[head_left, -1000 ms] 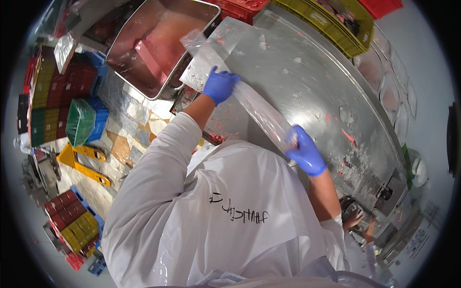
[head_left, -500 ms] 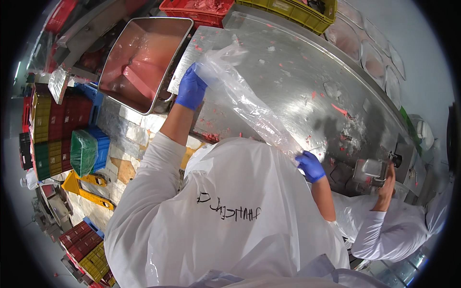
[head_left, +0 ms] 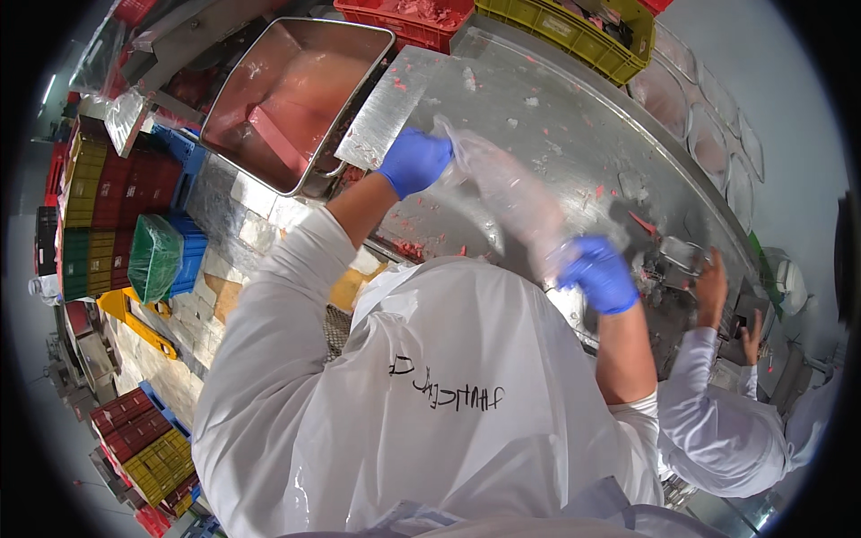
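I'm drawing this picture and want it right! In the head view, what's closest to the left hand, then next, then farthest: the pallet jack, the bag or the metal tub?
1. Bag: in the left hand's grip, stretching off to the right.
2. Metal tub: up and to the left.
3. Pallet jack: the yellow one, farther left and lower down.

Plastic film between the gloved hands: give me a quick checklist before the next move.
1. Left hand holding the plastic film: ok, closed at its upper-left end.
2. Right hand gripping the lower-right end: cannot tell, the hand is blurred.
3. Film free of tears: cannot tell, too blurred.
4. Steel table free of debris: not ok, pink scraps lie on it.
5. Co-worker's nearer hand apart from the film: ok, it is farther right.
6. Blue gloves on both of the wearer's hands: ok.
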A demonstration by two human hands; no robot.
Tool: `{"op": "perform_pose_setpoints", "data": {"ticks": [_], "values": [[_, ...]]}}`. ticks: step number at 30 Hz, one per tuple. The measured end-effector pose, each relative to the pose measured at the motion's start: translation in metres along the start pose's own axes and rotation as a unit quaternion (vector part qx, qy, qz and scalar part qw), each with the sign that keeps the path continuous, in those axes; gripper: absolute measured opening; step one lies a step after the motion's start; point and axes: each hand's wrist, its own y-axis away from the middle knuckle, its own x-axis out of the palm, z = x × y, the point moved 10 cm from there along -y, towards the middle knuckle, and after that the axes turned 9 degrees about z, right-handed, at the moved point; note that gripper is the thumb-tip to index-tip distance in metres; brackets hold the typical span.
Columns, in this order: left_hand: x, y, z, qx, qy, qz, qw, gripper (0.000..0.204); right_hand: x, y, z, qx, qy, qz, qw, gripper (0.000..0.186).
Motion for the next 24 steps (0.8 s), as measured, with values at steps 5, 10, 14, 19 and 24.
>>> {"op": "perform_pose_setpoints", "data": {"ticks": [5,10,14,19,24], "values": [[0.002,-0.031,-0.016,-0.033,0.714,-0.073,0.696,0.006,-0.063,-0.028,-0.093,0.081,0.080,-0.158,0.981,0.024],[-0.011,-0.047,-0.116,0.119,0.552,0.197,0.801,0.010,-0.076,-0.014,-0.055,0.025,-0.089,-0.223,0.970,0.032],[0.006,-0.077,-0.134,0.031,0.489,0.206,0.847,0.020,-0.025,-0.004,0.019,-0.116,0.284,-0.255,0.917,0.055],[-0.096,-0.093,-0.194,0.113,0.658,0.048,0.743,0.018,-0.009,0.074,0.147,-0.146,0.697,-0.328,0.621,0.049],[-0.141,-0.096,-0.143,0.126,0.688,-0.077,0.711,0.026,-0.026,0.214,0.289,-0.253,0.678,-0.521,0.453,0.049]]}}
